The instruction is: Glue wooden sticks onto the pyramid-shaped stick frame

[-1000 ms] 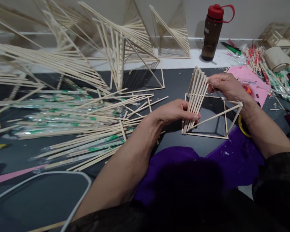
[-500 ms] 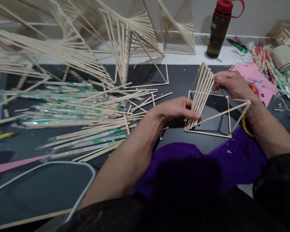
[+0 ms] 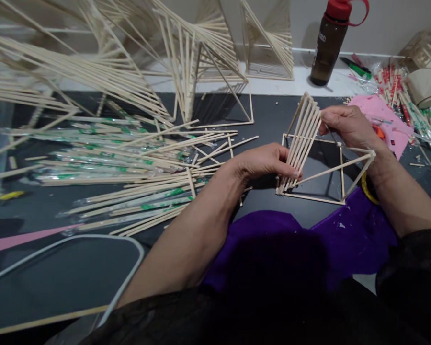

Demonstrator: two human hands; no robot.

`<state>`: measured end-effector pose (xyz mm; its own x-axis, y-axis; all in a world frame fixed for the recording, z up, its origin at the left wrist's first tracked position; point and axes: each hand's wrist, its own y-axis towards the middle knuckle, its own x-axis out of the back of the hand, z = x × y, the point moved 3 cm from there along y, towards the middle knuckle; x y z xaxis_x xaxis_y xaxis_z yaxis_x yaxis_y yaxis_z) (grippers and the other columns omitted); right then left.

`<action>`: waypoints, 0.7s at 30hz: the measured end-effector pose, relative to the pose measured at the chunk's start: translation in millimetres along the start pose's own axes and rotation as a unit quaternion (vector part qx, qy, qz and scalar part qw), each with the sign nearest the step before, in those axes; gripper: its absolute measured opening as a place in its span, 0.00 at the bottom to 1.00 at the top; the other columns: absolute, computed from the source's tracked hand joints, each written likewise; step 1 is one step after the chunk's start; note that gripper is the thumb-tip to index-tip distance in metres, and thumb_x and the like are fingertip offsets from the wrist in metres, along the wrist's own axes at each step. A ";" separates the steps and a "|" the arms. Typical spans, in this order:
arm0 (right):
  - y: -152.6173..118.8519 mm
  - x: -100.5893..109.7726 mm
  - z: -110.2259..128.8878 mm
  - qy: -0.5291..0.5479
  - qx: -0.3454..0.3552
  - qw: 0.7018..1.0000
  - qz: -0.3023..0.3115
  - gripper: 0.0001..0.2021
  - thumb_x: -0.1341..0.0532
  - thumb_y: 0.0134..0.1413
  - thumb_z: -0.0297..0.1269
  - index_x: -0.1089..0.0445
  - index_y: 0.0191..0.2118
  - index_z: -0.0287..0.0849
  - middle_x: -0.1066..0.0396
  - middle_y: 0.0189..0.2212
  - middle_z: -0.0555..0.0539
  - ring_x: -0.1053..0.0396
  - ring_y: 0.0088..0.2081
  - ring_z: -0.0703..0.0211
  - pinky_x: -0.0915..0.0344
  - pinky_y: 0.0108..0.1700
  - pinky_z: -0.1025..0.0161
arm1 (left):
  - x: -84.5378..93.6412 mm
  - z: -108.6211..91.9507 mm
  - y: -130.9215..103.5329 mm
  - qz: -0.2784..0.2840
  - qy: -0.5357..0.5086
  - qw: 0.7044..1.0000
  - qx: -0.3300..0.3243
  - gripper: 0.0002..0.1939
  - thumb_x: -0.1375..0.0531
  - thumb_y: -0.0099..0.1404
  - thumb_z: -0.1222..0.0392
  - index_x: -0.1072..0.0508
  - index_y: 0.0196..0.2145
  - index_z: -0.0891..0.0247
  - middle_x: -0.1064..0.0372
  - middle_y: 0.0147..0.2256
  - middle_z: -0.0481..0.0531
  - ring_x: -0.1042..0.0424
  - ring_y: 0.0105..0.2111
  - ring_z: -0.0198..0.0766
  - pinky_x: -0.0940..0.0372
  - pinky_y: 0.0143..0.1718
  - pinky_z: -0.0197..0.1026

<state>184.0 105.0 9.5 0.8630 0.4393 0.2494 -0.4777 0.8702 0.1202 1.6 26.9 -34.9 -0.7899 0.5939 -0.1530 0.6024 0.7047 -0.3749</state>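
Right of centre on the grey table [image 3: 266, 108], your two hands grip a small stick frame [image 3: 304, 139], its square base lying on the tabletop and a row of slanted sticks rising at its left side. Your left hand [image 3: 271, 160] is closed on the lower part of that row, thumb laid across the front. Your right hand [image 3: 341, 122] is pinched at the row's upper right edge; exactly what lies between its fingertips cannot be told. Below the frame spreads a purple cloth [image 3: 260, 223]; a yellow ring [image 3: 368, 189] shows partly beneath your right forearm. Beyond your right hand lies a pink sheet [image 3: 397, 127], with red-printed wrapped sticks [image 3: 390, 84] farther out. To the left, green-printed wrapped sticks [image 3: 93, 158] and bare sticks [image 3: 187, 143] overlap in a heap. Behind stand larger stick structures [image 3: 215, 36] and, to their right, a red-lidded bottle [image 3: 328, 45].
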 end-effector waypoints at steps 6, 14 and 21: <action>-0.8 -0.1 -0.7 0.018 0.007 1.000 0.009 0.18 0.32 0.50 0.51 0.28 0.24 0.41 0.33 0.20 0.52 0.38 0.24 0.68 0.37 0.30 0.67 | -0.7 1.8 -0.9 0.000 -0.011 1.000 -0.001 0.11 0.26 0.43 0.60 0.21 0.24 0.68 0.25 0.23 0.53 0.29 0.23 0.34 0.34 0.28 0.37; -0.7 0.5 -4.4 0.024 0.002 1.000 0.007 0.17 0.32 0.49 0.50 0.30 0.24 0.40 0.32 0.21 0.52 0.37 0.25 0.68 0.37 0.32 0.67 | -1.7 4.2 -0.2 0.003 -0.028 1.000 0.005 0.12 0.25 0.43 0.59 0.21 0.23 0.68 0.26 0.22 0.53 0.30 0.21 0.34 0.33 0.25 0.37; -1.1 2.0 -7.1 0.026 0.014 0.999 0.014 0.16 0.34 0.51 0.47 0.28 0.23 0.40 0.32 0.21 0.53 0.38 0.26 0.68 0.40 0.33 0.67 | -0.7 6.3 0.7 -0.011 -0.033 0.999 0.002 0.11 0.26 0.44 0.60 0.22 0.23 0.68 0.26 0.22 0.52 0.31 0.21 0.33 0.35 0.25 0.37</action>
<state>187.3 106.5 3.1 0.8559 0.4755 0.2034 -0.5063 0.8506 0.1417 1.8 24.6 -40.8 -0.8090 0.5509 -0.2047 0.5842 0.7156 -0.3829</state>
